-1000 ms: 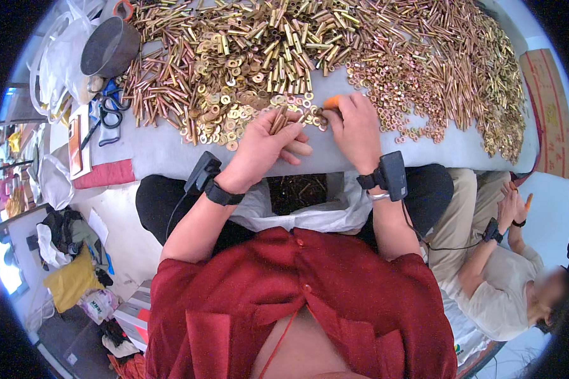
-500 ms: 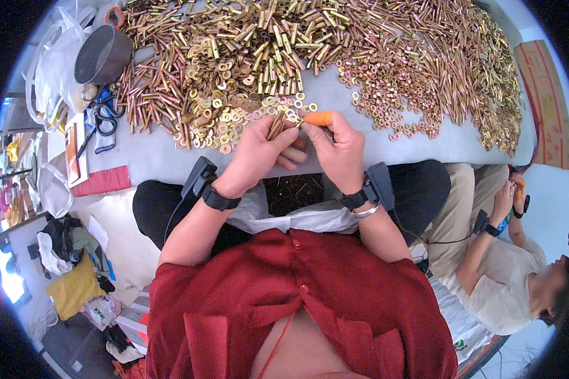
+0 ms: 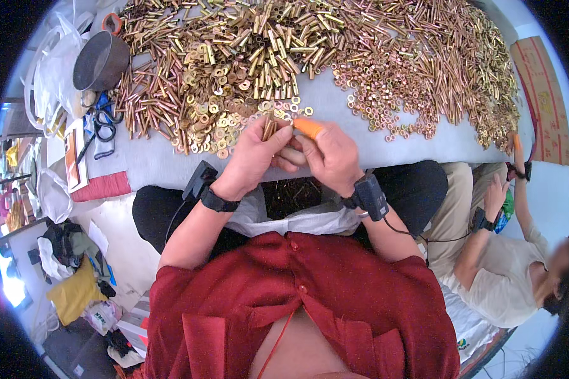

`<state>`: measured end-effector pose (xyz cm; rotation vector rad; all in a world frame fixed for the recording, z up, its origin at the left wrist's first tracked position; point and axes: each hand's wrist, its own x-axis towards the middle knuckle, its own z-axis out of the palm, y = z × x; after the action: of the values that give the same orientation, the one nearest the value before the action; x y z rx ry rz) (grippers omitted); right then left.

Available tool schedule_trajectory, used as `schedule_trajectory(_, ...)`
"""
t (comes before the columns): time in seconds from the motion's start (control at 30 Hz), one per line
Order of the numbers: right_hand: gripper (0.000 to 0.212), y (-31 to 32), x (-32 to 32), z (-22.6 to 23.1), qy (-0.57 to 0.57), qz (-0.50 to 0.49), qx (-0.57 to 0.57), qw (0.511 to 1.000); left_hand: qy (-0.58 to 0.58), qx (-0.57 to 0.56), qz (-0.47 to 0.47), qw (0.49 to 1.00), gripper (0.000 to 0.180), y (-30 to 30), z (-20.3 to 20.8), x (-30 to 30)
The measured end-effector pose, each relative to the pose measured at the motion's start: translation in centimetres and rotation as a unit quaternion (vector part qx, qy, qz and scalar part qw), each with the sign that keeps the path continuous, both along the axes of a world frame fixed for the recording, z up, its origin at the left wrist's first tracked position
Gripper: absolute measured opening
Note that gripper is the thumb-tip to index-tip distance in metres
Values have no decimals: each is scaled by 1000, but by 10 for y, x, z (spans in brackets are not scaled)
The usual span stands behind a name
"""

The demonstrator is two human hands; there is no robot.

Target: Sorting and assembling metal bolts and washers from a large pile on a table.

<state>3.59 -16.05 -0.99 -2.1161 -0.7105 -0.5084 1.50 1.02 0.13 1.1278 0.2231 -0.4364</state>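
Several slim metal rods (image 3: 269,128) stood bunched in the left hand (image 3: 256,151), their ends poking up past the curled fingers, while the right hand (image 3: 332,156) met it thumb-side in front of the chest. The left hand was closed around the bunch, with its thumb laid toward the other hand; the right hand was mostly closed too, its thumb and the finger wearing an orange cover (image 3: 308,127) brought close together. Whether those fingertips pinched a small part could not be told, since the spot was too small and partly hidden. Both hands hung just over the near side of the grey surface (image 3: 322,95), close to the loose flat washers (image 3: 218,120), with the brassy tubes (image 3: 278,54) heaped beyond and the small nuts (image 3: 385,104) spread off to the right. Handling this well, as a judgement, called for a firm but unsqueezed left grip, so the spare rods stayed parallel and none slid out whenever the thumb worked. Keeping the rod ends level and exposed gave the right fingertips a clear place to meet them. Short, light fingertip movements suited such thin pieces better than force, and steady wrists, held close together, made any small part less likely to drop.
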Motion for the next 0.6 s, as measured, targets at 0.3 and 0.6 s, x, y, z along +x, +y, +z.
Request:
schedule_trajectory(0.3,23,-15,90,-9,-51,-185,-216,957,-28,83,29,996,17,2,0,1)
schedule_trajectory(0.6,26,-7,108,-21,-27,-108,-157,981,-30,89,54,994,17,2,-1,2)
